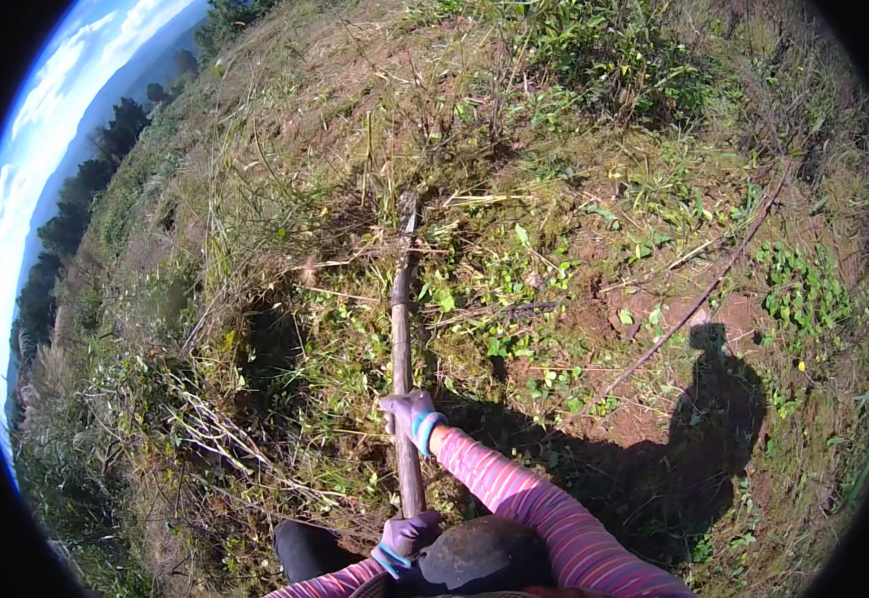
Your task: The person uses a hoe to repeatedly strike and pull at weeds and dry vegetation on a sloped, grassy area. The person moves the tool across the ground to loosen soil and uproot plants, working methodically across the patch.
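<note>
A long-handled tool with a wooden shaft [401, 340] runs away from my body over cut weeds. Its dark metal head [409, 213] lies among dry stems and grass, so its exact shape is hard to make out. My right hand [410, 415], in a light purple glove with a blue cuff, is closed around the middle of the shaft. Lower down, close to my knees, my left hand [408, 534] grips the shaft's near end in a purple glove. Both arms wear pink striped sleeves.
A thin bare branch [703, 299] slants across the ground on the right. Dry cut stalks [217, 433] are heaped at the left. A leafy green shrub [614, 60] stands uphill. My shadow [718, 418] falls on the right, and the slope drops toward trees [105, 142] at far left.
</note>
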The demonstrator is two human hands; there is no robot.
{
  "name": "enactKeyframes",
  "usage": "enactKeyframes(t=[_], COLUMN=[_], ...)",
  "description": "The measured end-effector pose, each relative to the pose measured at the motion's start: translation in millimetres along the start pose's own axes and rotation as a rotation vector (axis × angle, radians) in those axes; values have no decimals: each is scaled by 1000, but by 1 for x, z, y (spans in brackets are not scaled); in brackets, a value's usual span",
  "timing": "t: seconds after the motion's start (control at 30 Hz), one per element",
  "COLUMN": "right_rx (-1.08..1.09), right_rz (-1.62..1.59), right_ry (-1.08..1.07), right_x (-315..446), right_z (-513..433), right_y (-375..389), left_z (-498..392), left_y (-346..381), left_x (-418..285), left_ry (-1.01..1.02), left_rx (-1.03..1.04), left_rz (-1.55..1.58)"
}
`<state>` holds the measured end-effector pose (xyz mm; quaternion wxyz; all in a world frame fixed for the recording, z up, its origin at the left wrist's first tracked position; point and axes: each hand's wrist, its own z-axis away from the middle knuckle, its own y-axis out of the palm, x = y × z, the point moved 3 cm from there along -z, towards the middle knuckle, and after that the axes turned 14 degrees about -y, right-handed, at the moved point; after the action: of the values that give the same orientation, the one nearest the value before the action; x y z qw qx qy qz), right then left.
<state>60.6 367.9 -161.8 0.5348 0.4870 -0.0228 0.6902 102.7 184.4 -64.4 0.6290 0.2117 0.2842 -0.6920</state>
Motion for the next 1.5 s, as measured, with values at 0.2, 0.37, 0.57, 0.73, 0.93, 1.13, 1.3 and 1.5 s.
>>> enactKeyframes(t=[0.2, 0.37, 0.57, 0.73, 0.93, 1.13, 1.3, 1.5], right_rx=[4, -276, -561, -413, 4, 8, -253, -388], right_rz=[-235, -357, -475, -372, -10, -275, -443, -233], right_ry=[-34, -544, -1192, -603, 38, -144, -403, -424], right_x=[40, 159, 305, 175, 14, 43, 118, 158], right_z=[55, 67, 84, -38, -46, 33, 25, -60], right_y=[-11, -23, -15, 6, 38, 13, -20, -48], left_z=[9, -34, -113, -73, 0, 16, -12, -62], left_y=[18, -63, -165, -154, -46, -25, -81, -113], left_x=[7, -75, -233, -107, -20, -5, -89, -132], left_ry=[-368, 69, 380, -86, -219, -331, -320, -289], left_rx=[-86, 33, 75, 35, 1, -172, 8, 9], left_rz=[771, -311, -349, 99, 770, 198, -41, 312])
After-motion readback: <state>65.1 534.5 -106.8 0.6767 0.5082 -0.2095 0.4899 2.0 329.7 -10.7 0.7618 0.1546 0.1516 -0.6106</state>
